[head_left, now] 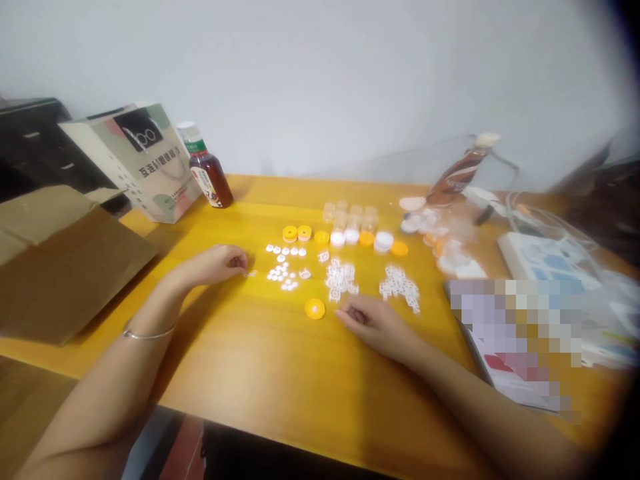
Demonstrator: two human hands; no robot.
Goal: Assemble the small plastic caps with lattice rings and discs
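Observation:
My left hand [220, 263] rests low over the table with its fingers curled together, beside a few tiny white pieces [250, 274]. Whatever it may hold is hidden. My right hand [377, 325] is also curled, thumb toward the fingers, and its inside is in shadow. Just left of it lies an orange cap [315, 309] with a small white piece in its middle. Small white discs [281, 275] lie in rows and a cluster between the hands. Two piles of flat white cut-out pieces, a nearer pile [341, 279] and a right pile [399, 288], lie beyond my right hand.
Orange and white caps [351, 237] form a row, with clear cups [355, 215] behind. A red-brown bottle [213, 177], paper bag [150, 160] and open cardboard box [65, 267] stand left. At right are a brown bottle [457, 173], loose lids [453, 257] and a partly pixelated flat item [500, 360].

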